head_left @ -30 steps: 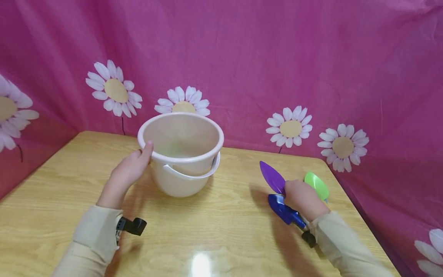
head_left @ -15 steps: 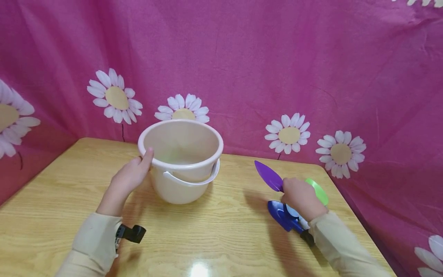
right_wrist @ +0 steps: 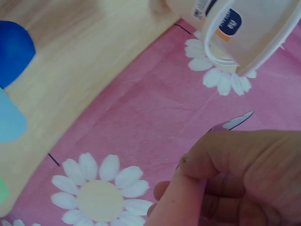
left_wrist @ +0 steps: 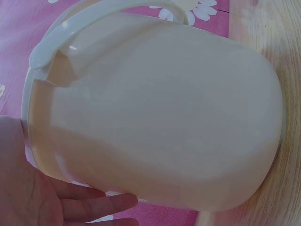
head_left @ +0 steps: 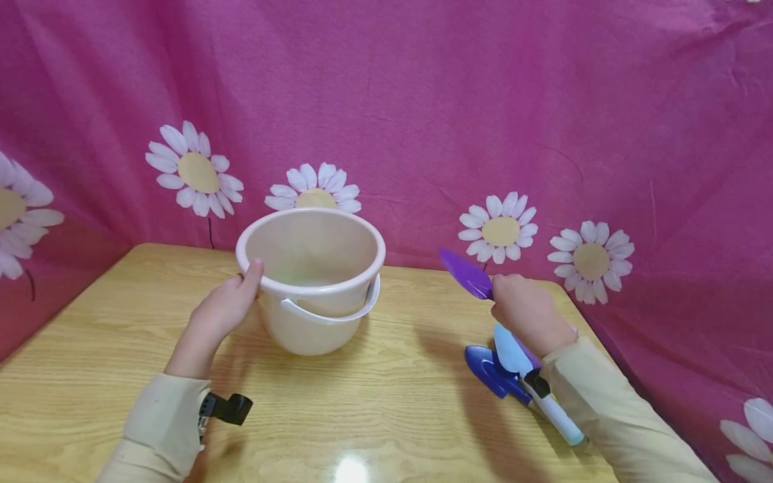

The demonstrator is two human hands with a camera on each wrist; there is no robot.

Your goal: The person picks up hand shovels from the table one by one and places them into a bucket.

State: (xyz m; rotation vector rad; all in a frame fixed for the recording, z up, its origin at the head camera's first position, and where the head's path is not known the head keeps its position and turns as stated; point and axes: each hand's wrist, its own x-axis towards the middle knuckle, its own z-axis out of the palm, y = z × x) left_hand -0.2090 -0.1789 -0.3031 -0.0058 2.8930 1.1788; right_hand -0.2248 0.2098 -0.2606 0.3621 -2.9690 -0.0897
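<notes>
My left hand [head_left: 223, 305] grips the near left rim of a cream plastic bucket [head_left: 314, 329], thumb at the top edge. In the left wrist view, its fingers [left_wrist: 99, 207] lie along the outside of the bucket wall [left_wrist: 164, 108]. The bucket stands upright, its handle hanging down in front. My right hand [head_left: 524, 310] holds a purple trowel [head_left: 468, 274] above the table, blade pointing left toward the back. The fist hides its grip. Below that hand lie a dark blue trowel [head_left: 486, 369] and a light blue trowel [head_left: 512, 350], crossing each other.
Part of another purple piece [head_left: 531, 355] shows under my right forearm. A green edge [right_wrist: 3, 190] appears in the right wrist view. The wooden table [head_left: 362, 416] meets a pink daisy-print cloth [head_left: 410, 134] behind and at both sides.
The purple trowel has risen away from the other trowels in my right hand. The light blue trowel is now uncovered, while the green one is hidden in the head view. My left hand keeps its hold.
</notes>
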